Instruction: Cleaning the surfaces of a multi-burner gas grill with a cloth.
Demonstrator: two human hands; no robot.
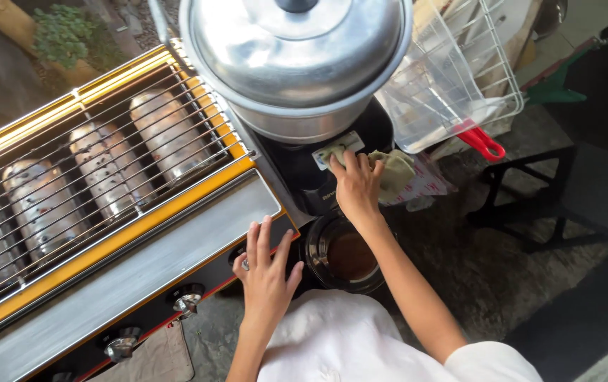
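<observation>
White garment (346, 339): nearest the camera, at 6 o'clock of the view, the person's own clothing, bright in the sun.

Grill (106, 205): far left, a long yellow-framed gas grill; wire grate on top, perforated metal burners under it, steel ledge along the near edge.

Control knobs (187, 298): metal, set in a row on the grill's dark front panel, running from 8 o'clock up toward the middle.

Left hand (265, 272): fingers spread wide, holding nothing; fingertips rest at the right end of the front panel, on or just beside the last knob, which the hand partly hides.

Round dark vessel (346, 255): just right of the left hand, below the stove, brown contents inside; what it is I cannot tell.

Right hand (355, 185): at 1 o'clock from the left hand, palm down, fingers pressing a cloth against the stove front.

Green cloth (389, 170): bunched under and beside the right hand, its loose end trailing toward 3 o'clock; long axis roughly left to right.

Key relation: cloth lies directly under the right hand; the left hand is well apart from it, toward 7 o'clock.

Black stove (297, 173): small, carries a pale label at the spot being pressed.

Metal pot (297, 56): large, lidded, on the stove at 12 o'clock.

Clear plastic tub (424, 99): right of the pot, inside a white wire rack (502, 71).

Red handle (484, 143): pokes out below the rack.
</observation>
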